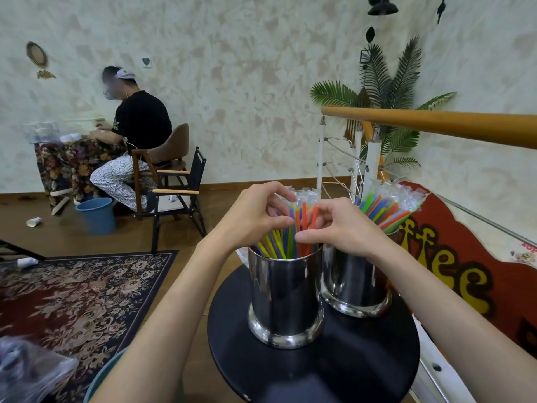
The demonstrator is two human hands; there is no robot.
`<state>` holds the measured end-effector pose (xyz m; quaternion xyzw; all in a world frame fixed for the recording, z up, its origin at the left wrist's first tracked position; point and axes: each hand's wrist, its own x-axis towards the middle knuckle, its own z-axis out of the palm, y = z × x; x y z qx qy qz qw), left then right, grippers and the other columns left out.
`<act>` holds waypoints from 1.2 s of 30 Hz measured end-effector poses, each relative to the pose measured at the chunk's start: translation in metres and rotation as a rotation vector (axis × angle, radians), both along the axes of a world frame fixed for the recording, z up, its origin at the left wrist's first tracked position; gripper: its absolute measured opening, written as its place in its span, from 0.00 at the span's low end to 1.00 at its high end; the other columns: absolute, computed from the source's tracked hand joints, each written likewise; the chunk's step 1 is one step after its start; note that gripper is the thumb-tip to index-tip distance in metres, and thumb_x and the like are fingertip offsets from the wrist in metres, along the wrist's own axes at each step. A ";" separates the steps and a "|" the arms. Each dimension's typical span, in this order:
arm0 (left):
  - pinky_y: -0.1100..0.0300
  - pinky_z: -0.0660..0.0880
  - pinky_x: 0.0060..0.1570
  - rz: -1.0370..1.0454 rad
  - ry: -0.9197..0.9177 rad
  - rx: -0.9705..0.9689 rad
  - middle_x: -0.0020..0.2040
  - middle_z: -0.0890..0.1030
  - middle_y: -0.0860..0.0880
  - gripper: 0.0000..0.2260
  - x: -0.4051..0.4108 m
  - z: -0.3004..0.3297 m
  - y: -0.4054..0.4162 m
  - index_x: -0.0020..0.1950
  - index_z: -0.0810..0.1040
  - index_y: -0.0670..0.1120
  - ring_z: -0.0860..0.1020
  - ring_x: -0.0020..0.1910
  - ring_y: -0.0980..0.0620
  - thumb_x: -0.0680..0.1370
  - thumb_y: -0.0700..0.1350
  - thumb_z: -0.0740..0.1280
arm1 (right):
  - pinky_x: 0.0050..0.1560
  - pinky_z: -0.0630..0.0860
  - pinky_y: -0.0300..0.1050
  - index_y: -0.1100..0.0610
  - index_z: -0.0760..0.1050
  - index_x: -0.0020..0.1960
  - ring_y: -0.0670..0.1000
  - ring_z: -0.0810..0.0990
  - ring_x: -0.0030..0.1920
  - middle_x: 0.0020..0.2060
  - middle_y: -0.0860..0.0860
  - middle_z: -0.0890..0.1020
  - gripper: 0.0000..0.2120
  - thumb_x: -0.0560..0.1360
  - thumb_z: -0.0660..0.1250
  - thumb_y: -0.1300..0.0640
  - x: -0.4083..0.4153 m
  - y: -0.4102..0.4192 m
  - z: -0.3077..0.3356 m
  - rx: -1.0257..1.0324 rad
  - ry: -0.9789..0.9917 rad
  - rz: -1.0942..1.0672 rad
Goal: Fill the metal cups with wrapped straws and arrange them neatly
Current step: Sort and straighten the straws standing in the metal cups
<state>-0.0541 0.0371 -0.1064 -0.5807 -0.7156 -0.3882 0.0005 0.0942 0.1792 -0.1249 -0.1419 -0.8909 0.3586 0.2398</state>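
Both hands are up at the bundle of coloured plastic-wrapped straws (293,228) standing in the nearer shiny metal cup (286,298), which sits on the round black table (313,370). The left hand (255,216) curls round the bundle from its left side, fingertips hooked over the clear wrapper tops and thumb pressed against the straw shafts lower down. The right hand (345,225) closes on the same bundle from the right, thumb pointing in across the shafts just above the cup's rim, fingers bent against the orange ones. Within that two-handed grip the straws lean unevenly (some green, yellow and blue ones splay out toward the left rim below the left thumb). Just behind the right wrist stands a second shiny metal cup (354,283), touching or almost touching the first, its own packed straws (392,206) fanning away to the right. Beyond it is a red board with yellow lettering (465,274) and a wooden handrail (436,126).
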 end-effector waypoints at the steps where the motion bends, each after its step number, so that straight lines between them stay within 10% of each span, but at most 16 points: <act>1: 0.69 0.74 0.41 -0.002 0.010 -0.013 0.44 0.85 0.54 0.16 0.001 0.001 -0.001 0.61 0.79 0.51 0.80 0.41 0.59 0.75 0.43 0.76 | 0.42 0.81 0.51 0.60 0.81 0.47 0.50 0.83 0.36 0.32 0.50 0.82 0.15 0.68 0.81 0.52 0.001 0.000 0.001 -0.019 -0.011 0.014; 5: 0.63 0.75 0.46 -0.041 0.026 -0.066 0.48 0.82 0.54 0.19 0.000 0.008 -0.011 0.65 0.76 0.53 0.80 0.46 0.56 0.75 0.45 0.75 | 0.50 0.81 0.46 0.51 0.83 0.48 0.44 0.85 0.41 0.40 0.49 0.86 0.11 0.68 0.82 0.56 0.005 0.000 0.007 -0.084 -0.084 0.117; 10: 0.55 0.76 0.48 0.050 0.116 -0.014 0.42 0.82 0.56 0.25 0.011 0.010 -0.011 0.55 0.80 0.55 0.79 0.43 0.57 0.67 0.70 0.70 | 0.47 0.80 0.44 0.43 0.83 0.40 0.43 0.82 0.38 0.35 0.46 0.84 0.08 0.70 0.80 0.54 -0.001 -0.008 0.001 0.051 -0.037 0.068; 16: 0.51 0.69 0.51 0.242 0.433 0.046 0.40 0.79 0.55 0.15 0.010 0.000 0.001 0.41 0.78 0.52 0.77 0.43 0.52 0.75 0.62 0.71 | 0.35 0.71 0.33 0.48 0.87 0.42 0.40 0.78 0.34 0.31 0.45 0.83 0.06 0.72 0.77 0.46 -0.003 -0.010 -0.007 0.183 -0.019 0.009; 28: 0.54 0.58 0.61 0.404 0.601 0.019 0.61 0.72 0.53 0.15 0.000 -0.016 0.005 0.59 0.76 0.54 0.68 0.63 0.50 0.74 0.45 0.69 | 0.38 0.74 0.40 0.51 0.77 0.39 0.44 0.79 0.37 0.34 0.45 0.80 0.13 0.69 0.80 0.49 -0.003 -0.002 -0.010 0.289 -0.045 -0.257; 36: 0.51 0.63 0.57 0.465 0.610 0.063 0.56 0.76 0.52 0.14 0.009 -0.026 0.019 0.58 0.77 0.53 0.73 0.58 0.49 0.79 0.61 0.64 | 0.43 0.78 0.49 0.51 0.74 0.38 0.47 0.79 0.39 0.33 0.45 0.79 0.16 0.71 0.78 0.44 -0.013 -0.003 -0.019 0.302 0.075 -0.393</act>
